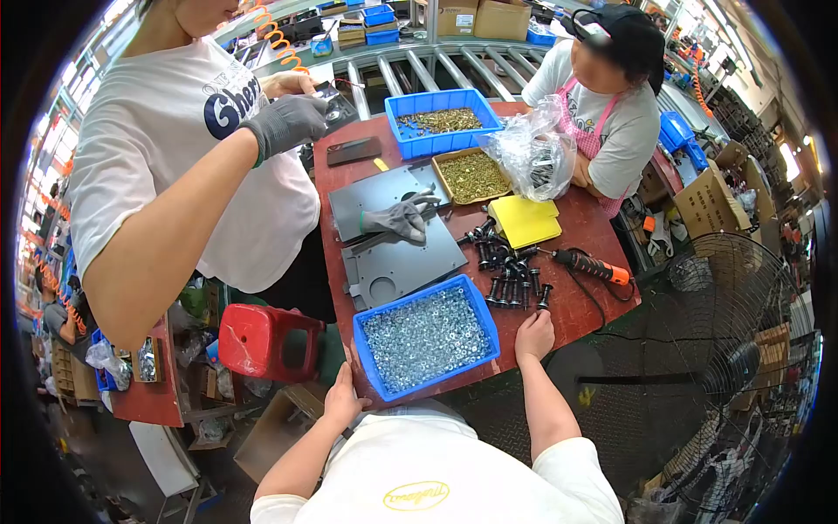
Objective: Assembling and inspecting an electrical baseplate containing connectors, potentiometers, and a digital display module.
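My left hand point(343, 400) rests at the table's near-left edge with its fingers stretched out, beside a blue tray point(491, 327) full of small silvery nuts or washers. To the right of that tray, my right hand point(534, 335) is closed, and a black bolt-like part point(545, 298) sticks up from its fingertips. Several similar black parts point(504, 289) lie in a loose group just beyond it. An orange-and-black electric screwdriver point(594, 265) with a cable lies to their right.
Grey metal plates point(404, 262) and a grey work glove point(397, 220) lie beyond the nut tray. Yellow sheets point(525, 221), a screw-filled carton point(472, 175), another blue tray point(441, 96) and a plastic bag point(539, 153) stand farther back. Two co-workers flank the table; a red stool point(253, 341) and a fan point(742, 367) stand nearby.
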The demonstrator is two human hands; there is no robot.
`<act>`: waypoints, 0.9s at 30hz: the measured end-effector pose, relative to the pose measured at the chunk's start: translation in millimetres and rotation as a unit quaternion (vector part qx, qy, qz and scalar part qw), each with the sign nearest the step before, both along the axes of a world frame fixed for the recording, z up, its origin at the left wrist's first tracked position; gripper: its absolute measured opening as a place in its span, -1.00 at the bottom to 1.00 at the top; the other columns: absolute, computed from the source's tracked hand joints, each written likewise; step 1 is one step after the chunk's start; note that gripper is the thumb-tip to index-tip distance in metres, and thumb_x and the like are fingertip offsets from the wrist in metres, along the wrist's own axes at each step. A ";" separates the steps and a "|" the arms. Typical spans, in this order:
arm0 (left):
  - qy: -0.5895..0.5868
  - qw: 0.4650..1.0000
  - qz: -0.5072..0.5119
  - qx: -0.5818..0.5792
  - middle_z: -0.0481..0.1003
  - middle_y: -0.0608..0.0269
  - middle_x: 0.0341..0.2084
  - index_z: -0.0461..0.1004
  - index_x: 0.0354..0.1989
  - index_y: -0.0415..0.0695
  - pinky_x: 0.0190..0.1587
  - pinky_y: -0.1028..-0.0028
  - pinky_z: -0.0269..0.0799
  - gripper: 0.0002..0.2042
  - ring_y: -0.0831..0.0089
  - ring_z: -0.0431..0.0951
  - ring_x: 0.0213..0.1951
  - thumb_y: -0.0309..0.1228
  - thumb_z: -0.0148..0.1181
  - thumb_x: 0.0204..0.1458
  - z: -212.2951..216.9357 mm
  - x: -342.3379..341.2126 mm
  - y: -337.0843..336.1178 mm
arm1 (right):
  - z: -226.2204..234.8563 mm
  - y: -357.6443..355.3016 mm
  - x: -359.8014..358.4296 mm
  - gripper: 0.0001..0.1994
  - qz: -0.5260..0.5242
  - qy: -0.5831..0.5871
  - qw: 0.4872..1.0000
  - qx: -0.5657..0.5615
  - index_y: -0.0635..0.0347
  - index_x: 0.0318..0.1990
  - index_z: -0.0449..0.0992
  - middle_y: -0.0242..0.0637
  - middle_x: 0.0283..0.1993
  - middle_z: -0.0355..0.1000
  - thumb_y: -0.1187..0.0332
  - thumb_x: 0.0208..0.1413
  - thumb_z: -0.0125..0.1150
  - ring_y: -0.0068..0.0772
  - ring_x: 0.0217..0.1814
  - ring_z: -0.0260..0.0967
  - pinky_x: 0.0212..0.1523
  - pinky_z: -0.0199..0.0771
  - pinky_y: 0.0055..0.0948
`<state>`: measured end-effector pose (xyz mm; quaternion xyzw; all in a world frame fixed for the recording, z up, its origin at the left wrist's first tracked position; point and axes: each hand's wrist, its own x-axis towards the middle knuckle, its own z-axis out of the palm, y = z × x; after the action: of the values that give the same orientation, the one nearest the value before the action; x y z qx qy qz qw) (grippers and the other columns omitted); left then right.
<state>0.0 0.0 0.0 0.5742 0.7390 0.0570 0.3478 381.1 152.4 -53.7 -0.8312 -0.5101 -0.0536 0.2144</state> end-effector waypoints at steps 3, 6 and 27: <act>-0.002 1.000 0.004 -0.002 0.08 -0.12 0.23 -0.07 0.27 -0.33 0.10 0.29 0.30 0.00 0.00 0.30 0.12 -0.36 0.45 -0.39 0.1 1.2 0.6 | 1.2 0.2 -0.5 -0.86 0.002 -0.010 1.000 0.011 0.18 -0.26 0.38 -0.15 -0.34 0.44 0.35 0.07 0.01 -0.08 -0.27 0.40 -0.27 0.38 -0.13; -0.003 1.000 0.007 -0.003 0.09 -0.14 0.23 -0.06 0.27 -0.33 0.10 0.29 0.31 0.00 -0.01 0.30 0.11 -0.35 0.45 -0.39 1.8 2.5 3.3 | -0.7 2.3 1.3 -0.86 -0.004 -0.008 1.000 0.006 0.19 -0.26 0.38 -0.15 -0.34 0.44 0.35 0.07 0.01 -0.07 -0.27 0.40 -0.28 0.38 -0.12; 0.002 1.000 -0.005 0.007 0.08 -0.13 0.23 -0.07 0.26 -0.34 0.09 0.28 0.32 0.01 0.02 0.31 0.12 -0.33 0.46 -0.39 1.4 -0.6 0.8 | -1.4 0.7 -0.4 -0.89 0.004 -0.025 0.999 0.030 0.17 -0.29 0.36 -0.19 -0.38 0.42 0.37 0.05 0.04 -0.12 -0.28 0.40 -0.28 0.39 -0.17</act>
<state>-0.6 0.8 1.4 0.5803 0.7363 0.0591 0.3429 380.6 153.2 -55.1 -0.8205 -0.5170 -0.0887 0.2269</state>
